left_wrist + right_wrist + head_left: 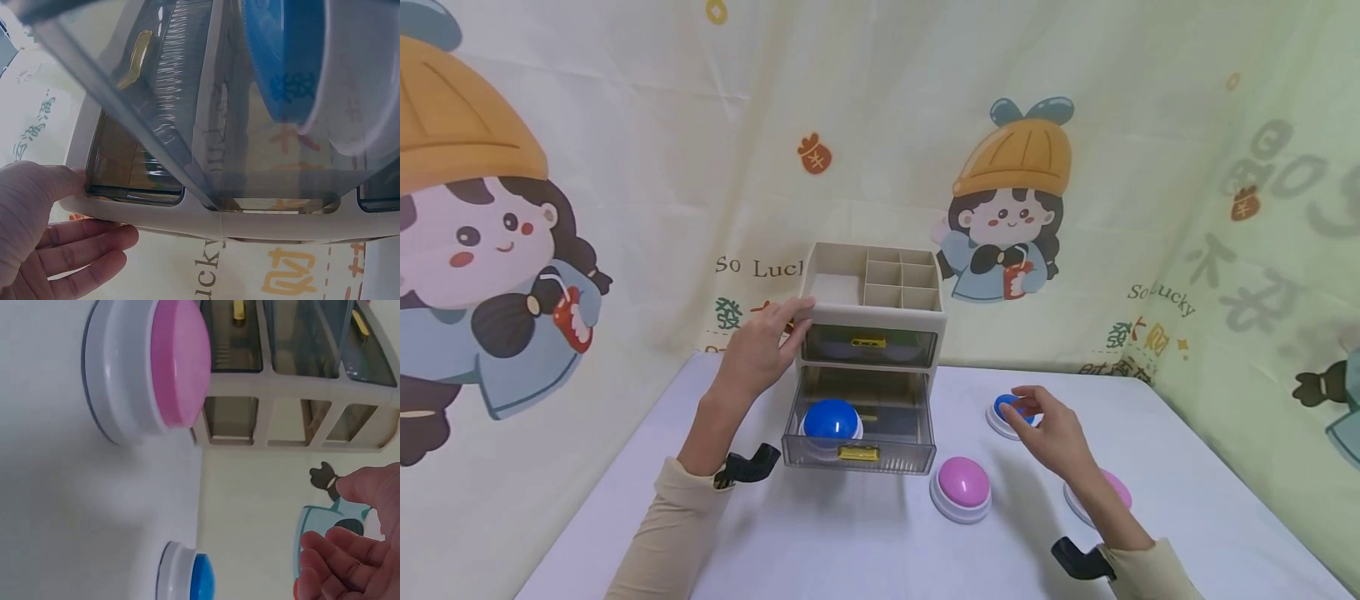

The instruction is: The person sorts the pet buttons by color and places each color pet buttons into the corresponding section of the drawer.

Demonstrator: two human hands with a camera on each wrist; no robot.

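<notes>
A beige desktop drawer organizer stands on the table with its top drawer closed. Below that, a clear drawer is pulled out, holding a large blue dome button on its left side. My left hand holds the organizer's upper left corner, its thumb at the front edge and the other fingers along the side. To the right, my right hand is over another blue dome button, overlapping it in the head view. Its fingers are loosely bent, with nothing between them.
A pink dome button sits on the white table just right of the drawer's front. Another pink button is partly hidden behind my right wrist. A printed cloth hangs behind the organizer and along both sides.
</notes>
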